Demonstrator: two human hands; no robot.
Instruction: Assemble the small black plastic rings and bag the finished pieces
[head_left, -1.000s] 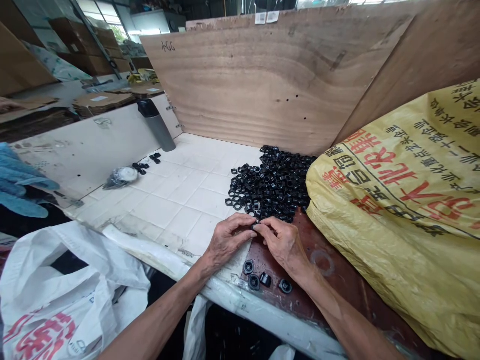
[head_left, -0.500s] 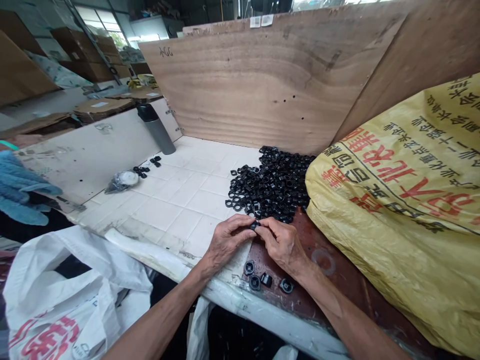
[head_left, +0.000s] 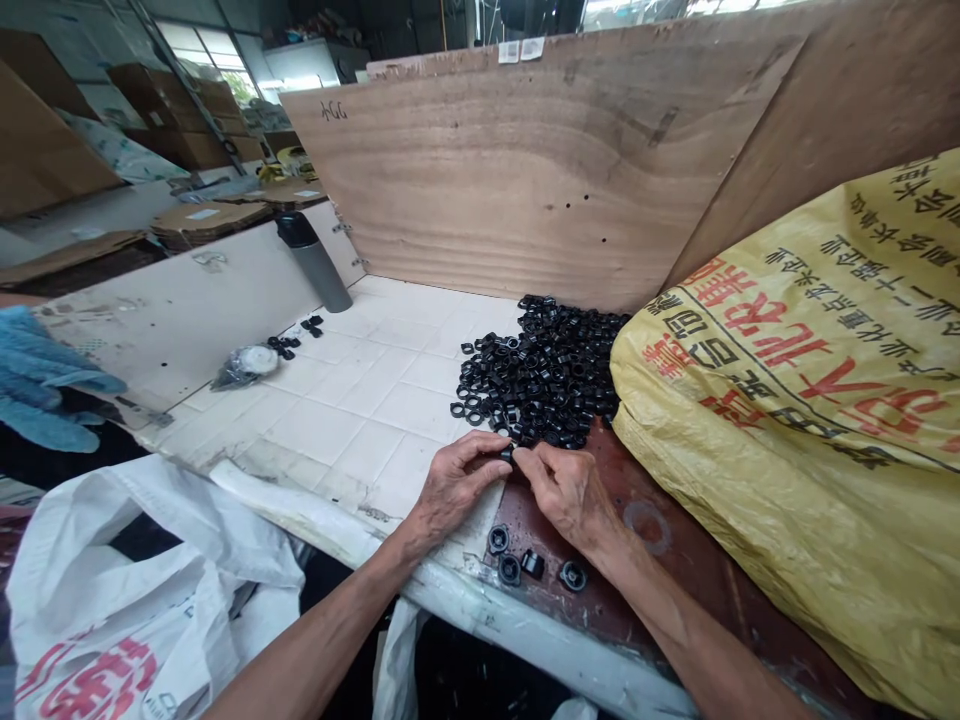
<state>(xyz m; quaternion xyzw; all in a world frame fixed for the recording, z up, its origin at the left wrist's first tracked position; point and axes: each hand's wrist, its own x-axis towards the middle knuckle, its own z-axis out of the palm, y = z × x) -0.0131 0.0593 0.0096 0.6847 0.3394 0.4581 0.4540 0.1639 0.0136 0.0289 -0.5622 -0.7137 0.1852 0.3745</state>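
A small black plastic part [head_left: 507, 454] is pinched between the thumb and fingers of my left hand [head_left: 459, 472]. My right hand [head_left: 564, 488] meets it from the other side, its thumb and fingertips closed against the part. Just beyond my fingers lies a heap of black ring-shaped plastic pieces [head_left: 540, 375]. Closer to me, several round black caps [head_left: 510, 568] rest on the dark red board [head_left: 622, 590], below my right wrist. My fingertips cover most of the held part, so its exact shape is hidden.
A yellow printed sack [head_left: 787, 400] bulges over the right side. Wooden boards [head_left: 480, 180] wall the back. A grey bottle [head_left: 319, 265] stands far left near a plastic-wrapped roll [head_left: 247, 365]. White bags [head_left: 150, 570] hang at the front left, below a blue glove [head_left: 49, 380].
My right fingertips have shifted slightly on the small black part, and the fingers are curled more tightly. My left hand has stayed nearly still. The heap and the caps look unchanged.
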